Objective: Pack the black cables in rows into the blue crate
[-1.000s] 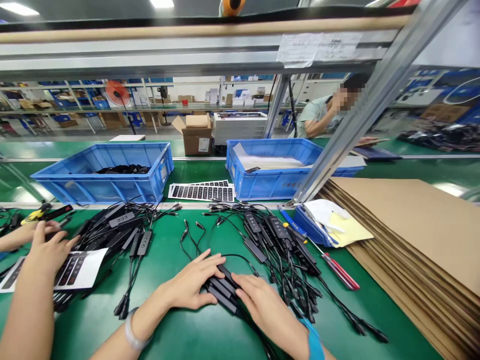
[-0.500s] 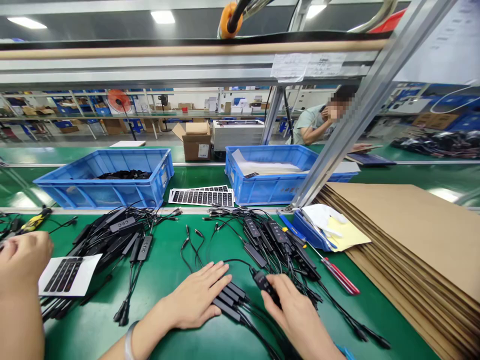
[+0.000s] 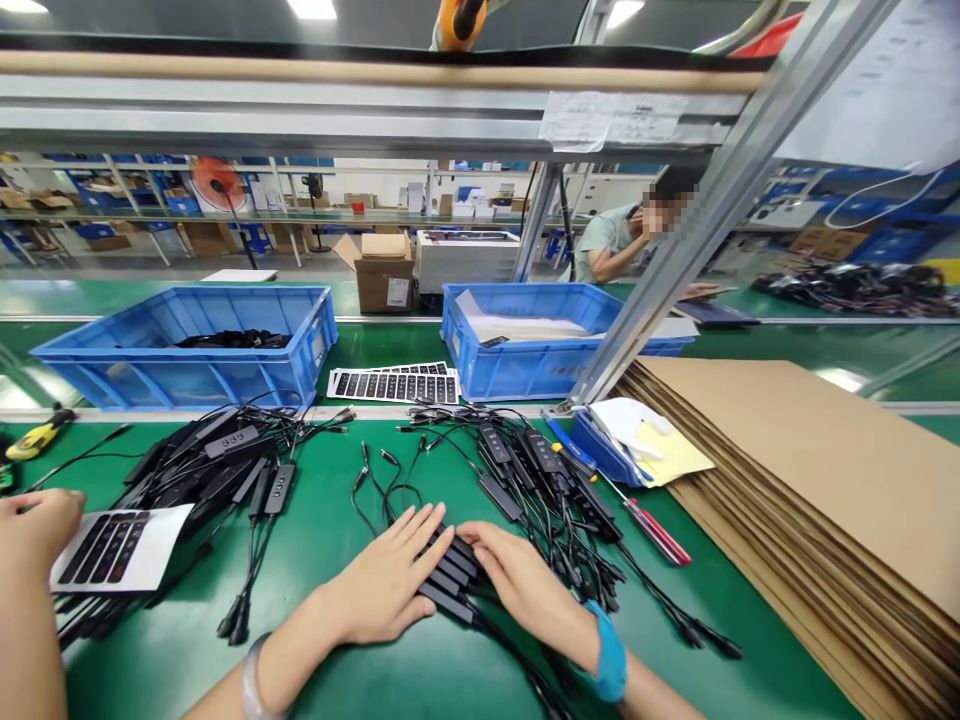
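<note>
Leftward from where it held one controller apart, the right hand has returned to the row of black inline controllers, fingers bent against its right end; I can't tell whether it grips one. Palm down and fingers extended, the left hand covers the row's left end on the green surface. Beyond lie more corded controllers, then two blue bins.

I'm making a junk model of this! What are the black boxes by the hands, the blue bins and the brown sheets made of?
The black boxes look like hard plastic: smooth and dull, with straight edges. The blue bins are probably plastic too: slightly shiny, with ribbed walls. The brown sheets seem to be cardboard: matt and stiff-looking, stacked flat.
</note>
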### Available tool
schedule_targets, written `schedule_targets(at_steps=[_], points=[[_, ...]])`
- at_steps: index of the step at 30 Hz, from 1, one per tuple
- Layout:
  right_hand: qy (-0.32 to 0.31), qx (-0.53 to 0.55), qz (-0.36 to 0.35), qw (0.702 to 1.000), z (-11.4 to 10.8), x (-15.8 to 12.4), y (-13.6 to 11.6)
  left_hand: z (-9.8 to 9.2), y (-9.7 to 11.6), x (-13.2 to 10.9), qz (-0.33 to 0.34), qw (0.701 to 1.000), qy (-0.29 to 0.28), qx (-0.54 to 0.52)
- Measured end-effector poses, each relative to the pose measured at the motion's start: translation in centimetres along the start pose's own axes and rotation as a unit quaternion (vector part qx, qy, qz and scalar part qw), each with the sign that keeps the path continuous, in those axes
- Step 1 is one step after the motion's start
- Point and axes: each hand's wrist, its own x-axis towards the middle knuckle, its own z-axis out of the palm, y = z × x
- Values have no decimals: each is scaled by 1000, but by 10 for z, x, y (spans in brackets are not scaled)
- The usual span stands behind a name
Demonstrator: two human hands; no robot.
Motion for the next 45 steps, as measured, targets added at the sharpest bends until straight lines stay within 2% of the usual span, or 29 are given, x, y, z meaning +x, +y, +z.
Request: schedule_targets(at_steps=[2,5,7,11,16,21,23,29,38,40,42,44,45], points=[[22,-116,48,992,-9,3,6,-3,-1,1,3,1000,-11,-9],[55,-340,124,931,-18,14,16,-7,0,2,-8,1000,-22,-11],[51,-392,127,910,-18,19,20,-8,0,3,-13,1000,-24,-9],[28,-367,96,925,-11,18,19,-7,1,3,-10,1000,-26,-3],[-9,-259,19,966,1,5,7,-2,-2,4,-6,1000,-17,-4],[7,-215,30,976,11,-9,-11,-3,-16,8,-5,999,41,1],[13,-225,37,974,16,-14,-20,-7,-23,14,-16,999,48,16],[63,-287,93,951,38,-20,-33,-11,-27,26,59,997,-51,6],[84,-274,62,956,43,-15,-30,5,-25,26,66,995,-59,-45],[68,-282,56,955,39,-12,-34,5,-24,27,61,994,-44,-82],[35,-280,60,958,29,-9,-37,-3,-25,23,46,987,-6,-156],[-5,-208,92,974,13,-3,-36,-21,-26,13,0,963,80,-256],[-27,-111,117,986,2,2,-34,-32,-26,6,-33,939,147,-309]])
